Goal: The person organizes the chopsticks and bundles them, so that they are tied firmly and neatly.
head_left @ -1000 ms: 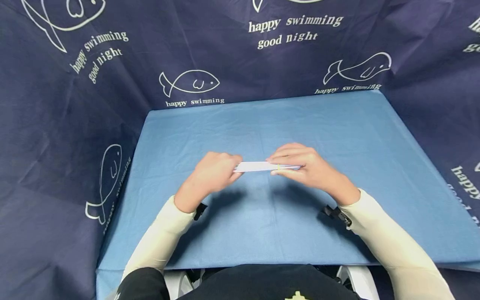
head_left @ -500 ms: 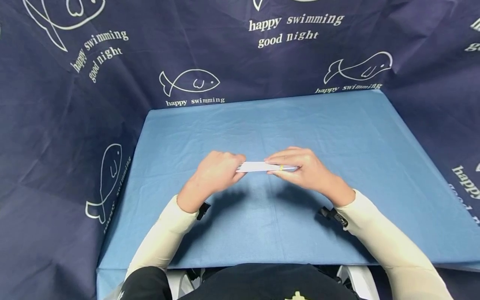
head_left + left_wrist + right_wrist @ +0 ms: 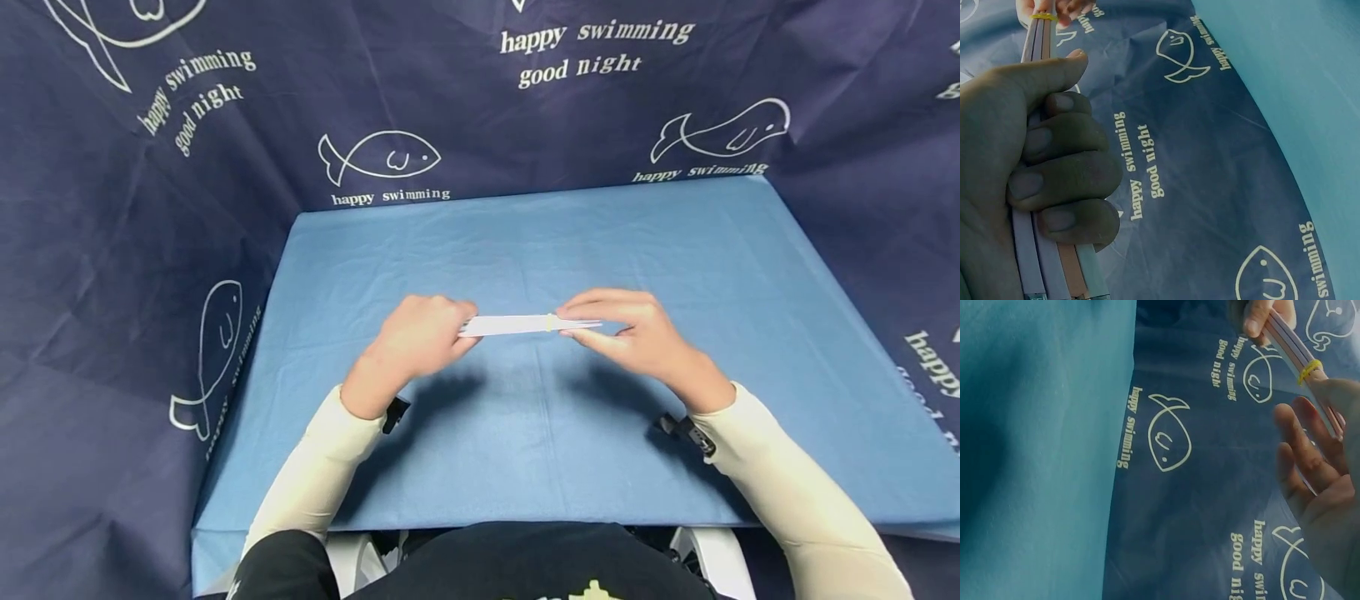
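Note:
A bundle of long flat strips (image 3: 510,325), pale with a brownish and a greenish one among them, is held level above the table. What the strips are cannot be told. A yellow band (image 3: 1309,371) goes round the bundle near its right end. My left hand (image 3: 420,337) grips the bundle, its fingers curled round the strips (image 3: 1050,262) in the left wrist view. With thumb and fingertips, my right hand (image 3: 637,329) pinches the right end beside the band. Its other fingers (image 3: 1300,450) are spread below the strips.
A light blue cloth covers the table (image 3: 525,467) under the hands. A dark blue curtain (image 3: 487,108) with white fish and lettering encloses the back and sides. White chair parts (image 3: 716,558) show at the table's front edge.
The hands have moved apart, the left leftward and the right rightward along the bundle. More of the strips shows between them. The band now sits just left of the right fingertips.

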`<state>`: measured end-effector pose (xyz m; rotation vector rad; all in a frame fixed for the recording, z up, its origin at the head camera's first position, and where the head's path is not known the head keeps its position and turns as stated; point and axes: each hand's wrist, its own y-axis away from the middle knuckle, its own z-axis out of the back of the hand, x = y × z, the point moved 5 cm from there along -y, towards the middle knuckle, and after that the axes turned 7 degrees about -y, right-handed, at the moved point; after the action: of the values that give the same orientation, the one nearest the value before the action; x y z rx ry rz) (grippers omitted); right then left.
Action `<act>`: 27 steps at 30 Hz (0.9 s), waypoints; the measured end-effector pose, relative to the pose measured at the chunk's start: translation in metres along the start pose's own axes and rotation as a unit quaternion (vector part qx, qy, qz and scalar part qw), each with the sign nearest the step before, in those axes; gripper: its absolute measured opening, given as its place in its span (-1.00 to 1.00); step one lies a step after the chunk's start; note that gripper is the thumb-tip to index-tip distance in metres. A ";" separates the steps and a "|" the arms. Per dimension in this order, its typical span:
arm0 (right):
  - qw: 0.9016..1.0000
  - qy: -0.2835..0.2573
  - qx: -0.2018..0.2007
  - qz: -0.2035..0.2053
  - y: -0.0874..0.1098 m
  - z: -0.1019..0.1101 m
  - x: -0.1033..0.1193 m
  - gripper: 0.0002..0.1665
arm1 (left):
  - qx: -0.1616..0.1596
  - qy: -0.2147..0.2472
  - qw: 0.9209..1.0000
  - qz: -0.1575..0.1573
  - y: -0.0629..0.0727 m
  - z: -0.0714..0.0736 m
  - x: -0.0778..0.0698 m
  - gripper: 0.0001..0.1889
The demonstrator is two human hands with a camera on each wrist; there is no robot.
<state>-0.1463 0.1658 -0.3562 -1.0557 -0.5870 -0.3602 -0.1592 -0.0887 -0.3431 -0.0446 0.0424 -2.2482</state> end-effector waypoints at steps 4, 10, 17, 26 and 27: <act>1.000 -0.018 -0.002 0.006 0.000 -0.006 -0.001 -0.55 | 0.005 0.003 1.000 -0.008 -0.001 -0.001 -0.005 -0.77; 0.999 -0.041 -0.009 -0.001 -0.001 -0.018 -0.004 -0.74 | -0.004 -0.011 1.000 -0.025 -0.004 0.001 -0.015 -0.78; 0.999 -0.045 -0.007 -0.003 -0.003 -0.025 -0.006 -0.52 | -0.014 -0.029 0.999 -0.030 -0.006 0.001 -0.018 -0.77; 1.000 -0.027 -0.004 -0.006 -0.008 -0.023 -0.005 -0.60 | -0.013 -0.023 0.999 -0.029 -0.008 0.001 -0.017 -0.77; 1.000 -0.020 -0.003 -0.008 -0.008 -0.022 -0.004 -0.56 | -0.012 -0.019 0.999 -0.030 -0.008 0.001 -0.017 -0.78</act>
<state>-0.1480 0.1429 -0.3609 -1.0660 -0.6315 -0.3555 -0.1547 -0.0699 -0.3418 -0.1040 0.0478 -2.3069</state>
